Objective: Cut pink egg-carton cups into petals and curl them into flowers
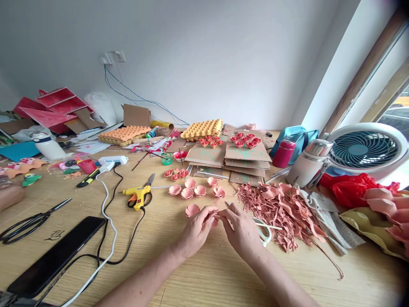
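My left hand and my right hand meet over the table's middle, fingertips pinched on a small pink egg-carton piece. Fingers hide most of that piece. Beside my left hand sits a pink carton cup cut like a flower. Several similar cups stand a little farther back. Pale-green scissor handles show partly from under my right hand. To the right of it spreads a heap of pink carton scraps.
A yellow glue gun, its cord, black scissors and a phone lie to the left. Red-painted flowers sit on stacked cardboard behind. A steel-topped flask and a fan stand right. Another person's hand shows far left.
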The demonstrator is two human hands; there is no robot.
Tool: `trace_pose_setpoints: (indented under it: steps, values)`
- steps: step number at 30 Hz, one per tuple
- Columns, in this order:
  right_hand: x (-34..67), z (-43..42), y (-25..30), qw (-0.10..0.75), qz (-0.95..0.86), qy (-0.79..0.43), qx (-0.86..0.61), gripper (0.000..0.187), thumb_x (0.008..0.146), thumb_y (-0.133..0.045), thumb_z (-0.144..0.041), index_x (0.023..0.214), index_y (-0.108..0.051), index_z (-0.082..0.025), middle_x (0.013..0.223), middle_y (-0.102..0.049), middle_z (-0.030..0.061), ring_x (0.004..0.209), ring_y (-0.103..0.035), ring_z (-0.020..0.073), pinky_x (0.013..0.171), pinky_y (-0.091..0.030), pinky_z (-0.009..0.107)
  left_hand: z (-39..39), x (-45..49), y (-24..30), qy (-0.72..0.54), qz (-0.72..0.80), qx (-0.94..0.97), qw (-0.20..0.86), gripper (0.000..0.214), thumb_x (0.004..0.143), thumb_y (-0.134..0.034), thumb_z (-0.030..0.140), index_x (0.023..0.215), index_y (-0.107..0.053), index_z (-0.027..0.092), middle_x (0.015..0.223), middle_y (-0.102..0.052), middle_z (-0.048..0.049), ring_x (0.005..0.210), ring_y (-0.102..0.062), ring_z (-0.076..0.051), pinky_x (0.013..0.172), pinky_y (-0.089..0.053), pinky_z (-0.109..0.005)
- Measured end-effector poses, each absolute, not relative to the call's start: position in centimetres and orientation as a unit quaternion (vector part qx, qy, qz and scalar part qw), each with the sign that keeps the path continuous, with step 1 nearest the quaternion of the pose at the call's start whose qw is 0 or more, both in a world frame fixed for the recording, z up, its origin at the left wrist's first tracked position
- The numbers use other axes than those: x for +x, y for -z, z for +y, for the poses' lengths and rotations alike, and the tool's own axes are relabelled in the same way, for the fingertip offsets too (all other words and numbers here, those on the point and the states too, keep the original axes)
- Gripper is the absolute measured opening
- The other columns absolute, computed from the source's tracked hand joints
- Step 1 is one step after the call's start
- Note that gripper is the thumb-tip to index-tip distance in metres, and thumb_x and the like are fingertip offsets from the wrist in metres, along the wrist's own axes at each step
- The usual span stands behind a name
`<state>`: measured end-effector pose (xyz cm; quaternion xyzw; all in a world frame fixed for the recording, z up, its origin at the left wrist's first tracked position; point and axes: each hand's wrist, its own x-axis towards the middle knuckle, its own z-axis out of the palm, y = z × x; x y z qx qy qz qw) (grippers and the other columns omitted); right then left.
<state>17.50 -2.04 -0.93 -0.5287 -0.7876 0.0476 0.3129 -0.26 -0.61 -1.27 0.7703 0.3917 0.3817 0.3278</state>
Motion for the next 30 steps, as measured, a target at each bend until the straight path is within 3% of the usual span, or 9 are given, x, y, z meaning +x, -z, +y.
trace_pose_setpoints:
  steps: [9,16,23,30]
  values:
    - [17.42,-2.08,0.94,0.262,-0.822,0.038,-0.505,0.021,0.098,-0.045,-0.019,0.095,-0.066,-0.023,0.088,-0.057,0.0042,0.074,-0.052,0.0155,0.064,-0.032,0.027,-0.54,-0.17,0.49,-0.386,0.401,0.746,0.365,0.030,0.099,-0.040,0.032,0.115,-0.062,0.019,0.110,-0.070,-0.0062,0.100,-0.065,-0.018,0.091,-0.050,-0.028]
    - [17.46,-2.06,0.97,0.320,-0.794,-0.023,-0.516,0.019,0.099,-0.045,-0.022,0.097,-0.064,-0.022,0.088,-0.056,0.0027,0.074,-0.054,0.0146,0.065,-0.035,0.025,-0.56,-0.21,0.84,-0.388,0.376,0.764,0.353,0.032,0.100,-0.039,0.029,0.122,-0.060,0.021,0.120,-0.068,-0.0064,0.107,-0.063,-0.019,0.096,-0.048,-0.030]
    - [17.49,-1.95,1.27,0.307,-0.799,-0.009,-0.518,0.018,0.098,-0.047,-0.021,0.094,-0.065,-0.022,0.090,-0.056,0.0024,0.074,-0.053,0.0139,0.065,-0.034,0.025,-0.49,-0.22,1.21,-0.384,0.381,0.751,0.378,0.035,0.100,-0.040,0.029,0.127,-0.059,0.020,0.122,-0.068,-0.0070,0.107,-0.064,-0.019,0.095,-0.050,-0.031]
    - [17.47,-1.99,1.03,0.272,-0.825,0.043,-0.494,0.020,0.097,-0.047,-0.018,0.094,-0.066,-0.021,0.087,-0.057,0.0047,0.077,-0.052,0.0162,0.066,-0.035,0.027,-0.13,-0.43,1.32,-0.379,0.400,0.709,0.440,0.038,0.098,-0.042,0.034,0.125,-0.063,0.016,0.127,-0.066,-0.0096,0.119,-0.060,-0.023,0.108,-0.044,-0.038]
